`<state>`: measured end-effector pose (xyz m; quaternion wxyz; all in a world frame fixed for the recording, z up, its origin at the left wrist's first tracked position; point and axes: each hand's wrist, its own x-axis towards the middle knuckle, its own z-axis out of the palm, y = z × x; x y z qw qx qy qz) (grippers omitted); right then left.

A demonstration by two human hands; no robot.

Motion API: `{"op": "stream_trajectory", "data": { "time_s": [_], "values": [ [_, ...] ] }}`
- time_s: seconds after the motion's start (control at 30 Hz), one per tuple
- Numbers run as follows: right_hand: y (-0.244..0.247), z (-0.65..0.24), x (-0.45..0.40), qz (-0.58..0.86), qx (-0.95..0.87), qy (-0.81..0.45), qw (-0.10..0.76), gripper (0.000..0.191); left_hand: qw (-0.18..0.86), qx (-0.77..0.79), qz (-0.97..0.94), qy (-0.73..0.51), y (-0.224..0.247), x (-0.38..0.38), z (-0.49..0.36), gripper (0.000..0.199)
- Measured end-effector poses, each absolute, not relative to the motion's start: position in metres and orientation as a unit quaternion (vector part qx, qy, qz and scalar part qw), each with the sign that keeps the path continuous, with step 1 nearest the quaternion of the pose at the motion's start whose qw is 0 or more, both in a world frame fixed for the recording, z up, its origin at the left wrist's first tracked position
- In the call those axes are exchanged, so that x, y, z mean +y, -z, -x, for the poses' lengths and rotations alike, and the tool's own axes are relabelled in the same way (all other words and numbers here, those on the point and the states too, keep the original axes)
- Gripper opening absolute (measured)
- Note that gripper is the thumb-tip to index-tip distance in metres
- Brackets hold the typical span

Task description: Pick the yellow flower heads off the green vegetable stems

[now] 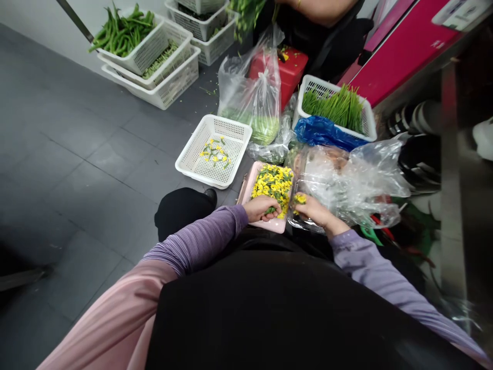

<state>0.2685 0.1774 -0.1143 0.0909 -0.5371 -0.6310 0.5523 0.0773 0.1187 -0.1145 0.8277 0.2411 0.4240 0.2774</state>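
Observation:
A pink tray (250, 181) holds a heap of small yellow flowers (272, 181) with green stems. Over its near edge, my left hand (263, 208) is closed round some green stems (270, 210). My right hand (313, 209) pinches a small bunch of yellow flowers (299, 199) just right of the tray, above a clear plastic container (302, 222). Part of that container is hidden by the hand. Left of the tray, a white perforated basket (185, 163) on the floor has a few yellow flowers scattered in it.
White baskets (169, 92) with green peppers stand at the back left. Clear plastic bags (265, 97), a red box (292, 77) and a basket of green stalks (370, 121) lie ahead. A person's arm (323, 7) shows at the top; a metal rack edge (454, 205) borders the right.

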Motion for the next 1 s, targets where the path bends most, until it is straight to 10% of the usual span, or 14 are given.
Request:
{"op": "stream_trajectory", "data": {
  "time_s": [0.33,0.63,1.0],
  "values": [
    [0.164,-0.231,0.215,0.728,-0.569,-0.357,0.137,0.021,0.805,0.445,-0.238,-0.313,0.120,0.118,-0.077,0.011],
    [0.132,-0.247,0.186,0.657,-0.361,-0.584,0.310,0.029,0.721,0.526,-0.290,-0.346,0.127,0.121,-0.081,0.010],
    [0.117,-0.228,0.156,0.595,-0.349,-0.644,0.330,0.034,0.496,0.624,-0.526,-0.297,0.132,0.122,-0.087,0.023]
  ]
}}
